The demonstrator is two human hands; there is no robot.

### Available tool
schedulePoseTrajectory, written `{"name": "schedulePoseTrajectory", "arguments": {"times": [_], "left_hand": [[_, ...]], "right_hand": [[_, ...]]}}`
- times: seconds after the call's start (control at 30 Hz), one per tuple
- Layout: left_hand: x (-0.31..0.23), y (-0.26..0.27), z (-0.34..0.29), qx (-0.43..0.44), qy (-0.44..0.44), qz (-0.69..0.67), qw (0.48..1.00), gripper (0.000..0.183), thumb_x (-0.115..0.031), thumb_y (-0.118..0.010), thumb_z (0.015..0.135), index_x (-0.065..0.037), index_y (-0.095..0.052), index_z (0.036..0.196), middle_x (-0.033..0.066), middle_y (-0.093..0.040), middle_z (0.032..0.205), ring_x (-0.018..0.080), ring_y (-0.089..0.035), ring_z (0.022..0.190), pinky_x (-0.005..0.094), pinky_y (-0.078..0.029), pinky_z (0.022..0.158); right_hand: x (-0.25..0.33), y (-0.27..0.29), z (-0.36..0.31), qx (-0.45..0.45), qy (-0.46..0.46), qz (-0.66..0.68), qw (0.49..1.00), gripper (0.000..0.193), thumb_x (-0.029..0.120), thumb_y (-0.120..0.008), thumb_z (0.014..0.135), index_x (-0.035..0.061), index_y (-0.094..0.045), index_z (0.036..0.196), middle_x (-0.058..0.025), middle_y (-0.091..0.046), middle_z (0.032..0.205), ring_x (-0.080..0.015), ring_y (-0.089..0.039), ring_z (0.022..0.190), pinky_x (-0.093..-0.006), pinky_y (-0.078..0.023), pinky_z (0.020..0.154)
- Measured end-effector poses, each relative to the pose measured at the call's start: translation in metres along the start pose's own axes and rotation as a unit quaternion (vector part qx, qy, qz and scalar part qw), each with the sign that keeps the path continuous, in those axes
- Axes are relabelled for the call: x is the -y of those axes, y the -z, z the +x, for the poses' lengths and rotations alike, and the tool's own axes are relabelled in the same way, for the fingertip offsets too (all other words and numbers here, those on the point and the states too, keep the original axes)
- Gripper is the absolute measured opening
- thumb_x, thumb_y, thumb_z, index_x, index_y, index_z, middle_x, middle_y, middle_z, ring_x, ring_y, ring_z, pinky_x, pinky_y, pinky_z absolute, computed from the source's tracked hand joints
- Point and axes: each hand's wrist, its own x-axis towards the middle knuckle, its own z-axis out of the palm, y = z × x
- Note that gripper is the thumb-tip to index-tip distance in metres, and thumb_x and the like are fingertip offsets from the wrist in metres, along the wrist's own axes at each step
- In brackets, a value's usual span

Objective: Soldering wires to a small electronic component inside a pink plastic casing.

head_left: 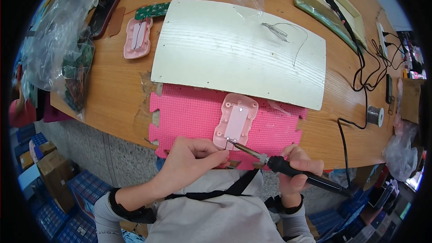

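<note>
A pink plastic shell (235, 119) with a pale rectangular middle and small metal contacts lies on the pink foam mat (189, 110) before me. My right hand (297, 167) grips a soldering iron (280, 165) by its black handle. The iron's tip meets the shell's near end, by a metal contact. Close to that tip, my left hand (194, 158) is pinched, thumb against finger, at the shell's near edge. A thin dark wire (226, 144) runs from the contact to these fingertips, where its end is hidden.
Beyond the mat lies a white board (243, 49) with a bundle of thin wire (276, 31). Another pink shell (138, 38) touches a green circuit board (152, 11). Solder spool (375, 115), black cables (360, 70) and a framed tray (333, 7) are at right; plastic bags (63, 45) at left.
</note>
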Motion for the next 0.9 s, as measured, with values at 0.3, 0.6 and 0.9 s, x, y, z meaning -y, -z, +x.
{"name": "schedulePoseTrajectory", "arguments": {"times": [0.3,0.6,0.9], "left_hand": [[-0.001,0.0,0.001,-0.006,0.005,0.005,1.0,0.015,-0.009,-0.059,0.079,0.005,-0.064,0.079,0.0086,-0.063,0.071,0.0073,-0.059,0.065,0.0179,-0.047,0.058],[-0.003,-0.001,0.001,-0.004,0.008,-0.003,1.0,0.015,-0.009,-0.059,0.079,0.005,-0.063,0.079,0.0082,-0.063,0.071,0.0071,-0.058,0.065,0.0179,-0.047,0.059],[-0.003,0.0,0.0,-0.001,0.02,0.005,1.0,0.013,-0.007,-0.058,0.079,0.004,-0.063,0.079,0.0101,-0.063,0.073,0.0099,-0.06,0.066,0.0197,-0.049,0.062]], "right_hand": [[-0.002,-0.002,0.004,0.005,0.007,-0.009,1.0,0.035,0.039,-0.05,0.084,0.0056,-0.039,0.082,-0.0018,-0.039,0.052,-0.0106,-0.036,0.047,-0.0287,-0.038,0.051],[0.002,-0.003,0.011,-0.02,0.032,-0.028,0.999,0.033,0.037,-0.049,0.085,0.0056,-0.04,0.081,-0.0011,-0.037,0.049,-0.0095,-0.035,0.044,-0.026,-0.035,0.049],[0.0,-0.004,0.011,0.007,0.028,-0.045,0.999,0.034,0.038,-0.048,0.085,0.005,-0.039,0.08,-0.0017,-0.037,0.048,-0.0098,-0.035,0.044,-0.0266,-0.035,0.048]]}}
